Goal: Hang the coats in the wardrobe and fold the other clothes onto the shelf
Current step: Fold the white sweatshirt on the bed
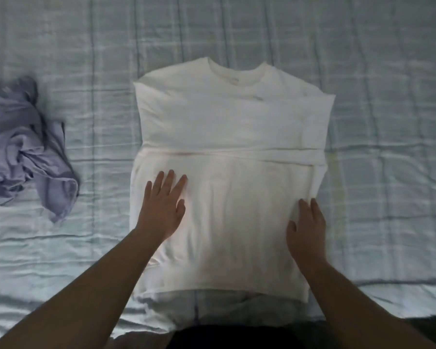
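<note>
Two flat, released palms — left hand [161,207], right hand [306,227] — on white shirt [232,122]; neck label [234,81] blurred.

No legible text anywhere.

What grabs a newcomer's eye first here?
The white crew-neck T-shirt lying flat mid-frame on the pale checked bedcover, sleeves folded in. The left hand and right hand lie flat on its lower half. A crumpled lilac garment lies at left.
</note>
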`<control>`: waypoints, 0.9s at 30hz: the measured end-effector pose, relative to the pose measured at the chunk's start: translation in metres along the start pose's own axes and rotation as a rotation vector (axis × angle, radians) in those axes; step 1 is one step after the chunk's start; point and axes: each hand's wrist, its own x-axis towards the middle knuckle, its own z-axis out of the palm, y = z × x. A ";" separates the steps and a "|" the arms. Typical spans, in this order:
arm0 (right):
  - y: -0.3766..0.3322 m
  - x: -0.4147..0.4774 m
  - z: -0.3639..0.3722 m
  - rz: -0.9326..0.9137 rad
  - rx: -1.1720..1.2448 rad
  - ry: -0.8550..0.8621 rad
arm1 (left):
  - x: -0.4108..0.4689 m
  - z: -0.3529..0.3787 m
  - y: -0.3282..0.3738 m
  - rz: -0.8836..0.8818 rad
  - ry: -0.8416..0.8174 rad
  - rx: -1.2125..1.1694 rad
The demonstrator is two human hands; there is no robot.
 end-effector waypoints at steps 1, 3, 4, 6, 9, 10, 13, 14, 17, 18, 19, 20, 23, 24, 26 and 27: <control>0.004 -0.011 0.003 0.017 0.005 -0.025 | -0.013 0.005 -0.005 -0.023 -0.003 -0.008; 0.009 -0.030 0.006 0.050 0.045 -0.035 | -0.041 0.015 -0.013 -0.076 0.003 -0.022; 0.012 -0.039 0.008 0.057 0.059 -0.032 | -0.056 0.020 -0.016 -0.104 0.013 -0.033; 0.017 -0.055 0.008 0.069 0.101 -0.031 | -0.087 0.029 -0.022 -0.194 0.029 -0.076; 0.029 -0.081 0.009 0.156 0.260 0.001 | -0.132 0.040 -0.027 -0.379 0.061 -0.231; 0.030 -0.090 0.008 0.204 0.343 0.011 | -0.144 0.042 -0.026 -0.467 0.085 -0.322; 0.037 -0.108 0.005 0.393 0.451 -0.030 | -0.164 0.039 -0.018 -0.816 0.106 -0.733; 0.041 -0.110 0.003 0.445 0.422 -0.076 | -0.167 0.037 -0.017 -0.871 0.059 -0.816; 0.052 -0.110 0.000 0.516 0.347 -0.196 | -0.175 0.033 -0.018 -0.821 -0.080 -0.796; 0.055 -0.109 -0.002 0.526 0.357 -0.220 | -0.179 0.029 -0.017 -0.819 -0.077 -0.839; 0.058 -0.110 -0.005 0.533 0.394 -0.227 | -0.183 0.026 -0.017 -0.822 -0.070 -0.935; 0.061 -0.111 -0.009 0.538 0.454 -0.235 | -0.188 0.021 -0.018 -0.820 -0.061 -1.074; 0.062 -0.125 -0.034 0.581 0.801 -0.302 | -0.208 0.005 -0.018 -0.823 -0.051 -1.374; 0.062 -0.131 -0.044 0.591 0.900 -0.318 | -0.216 -0.001 -0.016 -0.811 -0.055 -1.384; 0.065 -0.142 -0.065 0.600 1.033 -0.320 | -0.229 -0.012 -0.010 -0.797 -0.050 -1.409; 0.064 -0.149 -0.079 0.612 1.089 -0.315 | -0.235 -0.017 -0.006 -0.786 -0.048 -1.445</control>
